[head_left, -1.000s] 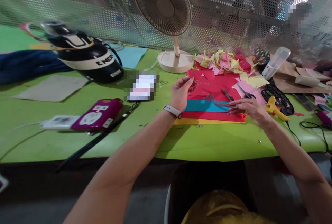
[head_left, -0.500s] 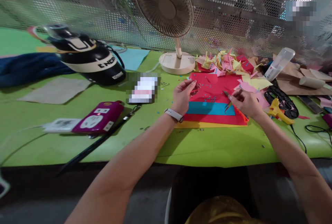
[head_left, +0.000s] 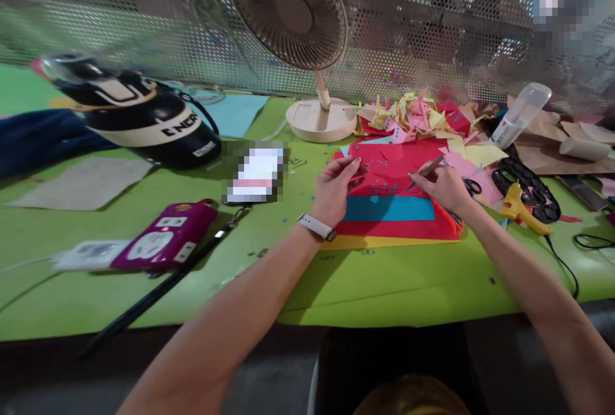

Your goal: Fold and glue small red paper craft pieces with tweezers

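Behind the bright green bench, a perforated grey metal screen is shown in the head view. A slim, pointed grey tool, apparently tweezers, is gripped by the right hand above a flat red paper sheet strewn with tiny blue bits. At the sheet's left side, thumb and forefinger of the left hand are pinched close; whether anything is held cannot be told. The loose bits could be scattered by a brushing wrist, or by the round beige fan if it were running. "ENER" seems printed on the cream-banded black bottle; its smaller label cannot be read.
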Available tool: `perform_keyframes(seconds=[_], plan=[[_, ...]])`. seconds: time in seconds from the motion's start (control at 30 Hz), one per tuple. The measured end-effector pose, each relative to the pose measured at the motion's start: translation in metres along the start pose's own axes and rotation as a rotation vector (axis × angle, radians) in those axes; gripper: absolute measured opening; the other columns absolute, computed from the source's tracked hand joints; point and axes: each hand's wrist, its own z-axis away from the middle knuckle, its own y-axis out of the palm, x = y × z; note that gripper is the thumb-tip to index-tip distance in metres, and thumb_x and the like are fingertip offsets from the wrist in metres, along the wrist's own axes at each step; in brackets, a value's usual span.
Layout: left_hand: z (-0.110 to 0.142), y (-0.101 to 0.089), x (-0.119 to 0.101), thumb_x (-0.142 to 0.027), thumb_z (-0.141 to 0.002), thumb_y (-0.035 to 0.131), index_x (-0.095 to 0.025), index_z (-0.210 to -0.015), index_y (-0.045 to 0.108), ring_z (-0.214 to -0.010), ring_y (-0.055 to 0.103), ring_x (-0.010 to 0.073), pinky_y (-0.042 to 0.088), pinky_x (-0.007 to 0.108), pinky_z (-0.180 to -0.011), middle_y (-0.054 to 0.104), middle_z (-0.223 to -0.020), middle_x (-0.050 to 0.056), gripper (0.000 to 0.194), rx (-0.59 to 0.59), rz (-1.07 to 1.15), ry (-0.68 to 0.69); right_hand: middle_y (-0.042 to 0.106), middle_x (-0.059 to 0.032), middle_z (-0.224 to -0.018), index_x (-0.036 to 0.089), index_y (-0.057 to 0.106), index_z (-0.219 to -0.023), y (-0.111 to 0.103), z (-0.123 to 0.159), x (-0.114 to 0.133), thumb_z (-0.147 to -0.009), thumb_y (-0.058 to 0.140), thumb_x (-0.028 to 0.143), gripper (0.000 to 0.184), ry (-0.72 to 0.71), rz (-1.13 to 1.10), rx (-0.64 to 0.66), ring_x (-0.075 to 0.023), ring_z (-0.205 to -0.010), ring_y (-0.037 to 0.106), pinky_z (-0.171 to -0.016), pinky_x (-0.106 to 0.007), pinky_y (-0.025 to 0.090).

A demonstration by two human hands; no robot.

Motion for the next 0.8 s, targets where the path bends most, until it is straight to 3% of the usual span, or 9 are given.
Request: perform_keyframes(seconds=[0.13, 0.37, 0.8], plan=[[0.001, 0.000, 0.001, -0.040, -0.062, 0.084, -0.021, -0.083, 0.069, -0.079, 0.069, 0.0146, 0.054, 0.027, -0.070, 0.072, -0.082, 0.002, 0.032, 0.009, -0.001, -0.011, 0.076, -0.0068, -0.083, 0.020, 0.073, -0.079, -0.002, 0.000, 0.001, -0.084, 0.065, 0.042, 0.025, -0.029, -0.006, 0.019, -0.0214, -0.078, 0.070, -0.071, -0.031, 0.052], [0.004, 0.001, 0.000, -0.035, -0.062, 0.084, -0.021, -0.080, 0.070, -0.077, 0.068, 0.0138, 0.052, 0.025, -0.068, 0.072, -0.079, 0.001, 0.027, -0.006, 0.054, -0.054, 0.074, -0.0057, -0.079, 0.020, 0.069, -0.084, 0.019, 0.003, -0.002, -0.081, 0.063, 0.055, 0.036, 0.090, -0.430, -0.106, -0.0227, -0.071, 0.074, -0.061, -0.030, 0.055], [0.007, 0.005, -0.002, -0.034, -0.061, 0.085, -0.020, -0.081, 0.069, -0.078, 0.068, 0.0138, 0.053, 0.027, -0.073, 0.072, -0.079, 0.001, 0.029, 0.014, 0.067, -0.062, 0.072, -0.0053, -0.083, 0.018, 0.068, -0.077, 0.033, 0.012, -0.001, -0.074, 0.070, 0.059, 0.041, 0.066, -0.589, -0.123, -0.0194, -0.063, 0.073, -0.058, -0.029, 0.060]])
